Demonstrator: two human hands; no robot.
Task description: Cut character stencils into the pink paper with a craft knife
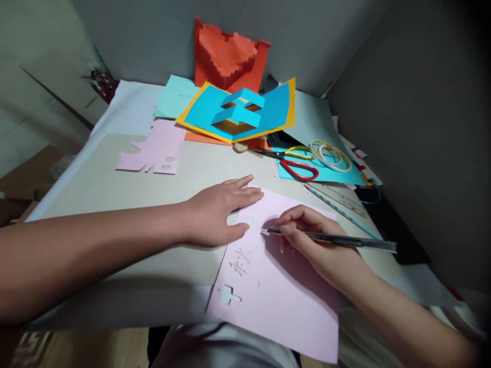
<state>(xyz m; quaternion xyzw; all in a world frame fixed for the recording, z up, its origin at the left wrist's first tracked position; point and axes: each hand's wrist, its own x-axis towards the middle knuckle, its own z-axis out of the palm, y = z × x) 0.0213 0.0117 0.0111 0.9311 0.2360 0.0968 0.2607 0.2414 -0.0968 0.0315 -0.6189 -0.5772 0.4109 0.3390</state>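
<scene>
A pink sheet of paper (284, 286) lies at the table's near edge, its lower end hanging past it. Cut-out characters run down its left side. My left hand (220, 209) rests flat with fingers spread, its fingertips and thumb on the sheet's upper left. Between thumb and fingers, my right hand (307, 232) grips a slim craft knife (345, 240). Its blade points left and meets the paper near the uppermost marks, or hovers just above; I cannot tell which. The knife's back end sticks out to the right of the hand.
Beyond my hands stand a blue and yellow pop-up card (203, 105) and a red heart card (230, 51). Red and yellow handled scissors (299, 168) lie at right beside bangle-like rings (332, 156) and a pencil (341, 210). A cut pink scrap (163, 145) lies at left.
</scene>
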